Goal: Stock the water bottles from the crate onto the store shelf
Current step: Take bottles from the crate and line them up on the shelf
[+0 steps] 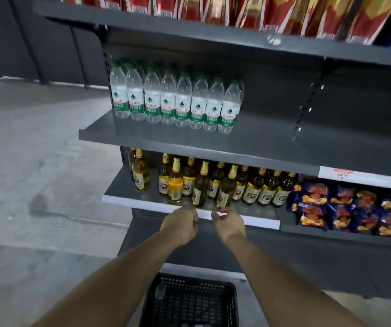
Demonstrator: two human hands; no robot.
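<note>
Several clear water bottles (175, 100) with green caps and green labels stand in rows on the left part of the grey middle shelf (248, 142). On the floor below sits a black plastic crate (189, 303); one bottle (160, 290) shows at its left inner wall. My left hand (180, 225) and my right hand (228, 224) hang side by side in front of the lower shelf's white edge, above the crate. Both have loosely curled fingers and hold nothing.
Brown and yellow glass bottles (204, 185) fill the lower shelf, with blue snack bags (345, 206) to their right. Red packages (260, 13) line the top shelf. The right part of the middle shelf is bare. Grey concrete floor (25, 161) lies to the left.
</note>
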